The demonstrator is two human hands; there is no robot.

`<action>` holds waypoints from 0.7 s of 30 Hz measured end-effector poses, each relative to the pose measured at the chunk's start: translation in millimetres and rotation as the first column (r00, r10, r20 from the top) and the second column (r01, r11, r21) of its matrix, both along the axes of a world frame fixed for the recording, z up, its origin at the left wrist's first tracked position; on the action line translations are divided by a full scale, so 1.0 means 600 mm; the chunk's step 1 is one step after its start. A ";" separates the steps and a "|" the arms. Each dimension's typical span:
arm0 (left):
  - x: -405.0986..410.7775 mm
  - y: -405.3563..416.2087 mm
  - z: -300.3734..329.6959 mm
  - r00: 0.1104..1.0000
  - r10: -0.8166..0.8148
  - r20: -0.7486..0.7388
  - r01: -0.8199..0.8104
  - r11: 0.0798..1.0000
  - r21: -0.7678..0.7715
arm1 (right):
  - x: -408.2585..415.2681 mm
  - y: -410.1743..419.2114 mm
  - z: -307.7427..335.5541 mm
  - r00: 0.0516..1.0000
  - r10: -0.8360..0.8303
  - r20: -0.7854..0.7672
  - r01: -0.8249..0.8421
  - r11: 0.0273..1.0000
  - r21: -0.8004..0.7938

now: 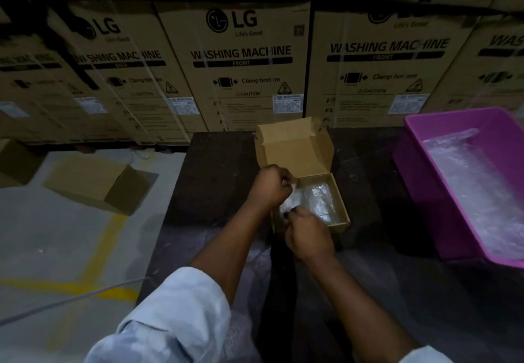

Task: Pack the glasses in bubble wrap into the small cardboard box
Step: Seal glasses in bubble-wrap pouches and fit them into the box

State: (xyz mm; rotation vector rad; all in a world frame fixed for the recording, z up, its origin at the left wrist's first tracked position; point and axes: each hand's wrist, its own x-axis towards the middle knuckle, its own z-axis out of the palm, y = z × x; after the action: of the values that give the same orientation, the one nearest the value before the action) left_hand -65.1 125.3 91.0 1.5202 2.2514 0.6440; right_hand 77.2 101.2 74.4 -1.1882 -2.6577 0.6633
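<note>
A small cardboard box (338, 197) stands open on the dark table (215, 170), its lid flap (292, 150) raised at the back. Inside lies a bundle of bubble wrap (317, 201) with a small white label on it; the glasses themselves are hidden in the wrap. My left hand (270, 188) pinches the wrap's left far corner at the box's left edge. My right hand (307, 233) grips the wrap's near left end over the box's front rim. Both hands partly cover the box's left side.
A purple plastic bin (416, 164) holding more clear bubble wrap (479, 187) sits on the table at the right. Large washing-machine cartons (241, 59) wall off the back. An open cardboard box (99, 184) lies on the floor at the left, near yellow floor lines.
</note>
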 end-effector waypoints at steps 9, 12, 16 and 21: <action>-0.001 0.017 0.020 0.923 -0.251 -0.293 0.193 0.958 -0.212 | -0.001 0.023 -0.011 0.992 -0.030 -0.124 0.029 1.000 -0.009; 0.012 0.003 0.020 0.830 -0.361 -0.425 0.201 0.904 -0.376 | -0.015 0.006 -0.015 0.999 0.004 -0.040 -0.008 0.995 -0.097; 0.019 0.000 0.026 0.789 -0.364 -0.494 0.153 0.896 -0.416 | -0.022 0.002 -0.010 0.999 0.024 0.038 -0.022 0.998 -0.055; 0.014 0.004 0.021 0.805 -0.349 -0.479 0.112 0.883 -0.456 | -0.026 0.005 -0.001 0.987 0.046 0.154 -0.053 0.998 0.042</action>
State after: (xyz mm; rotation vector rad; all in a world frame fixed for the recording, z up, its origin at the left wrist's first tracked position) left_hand -56.5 127.6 103.3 1.8758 2.3016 -0.3875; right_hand 61.8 104.1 73.8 -1.2108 -2.8206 0.5356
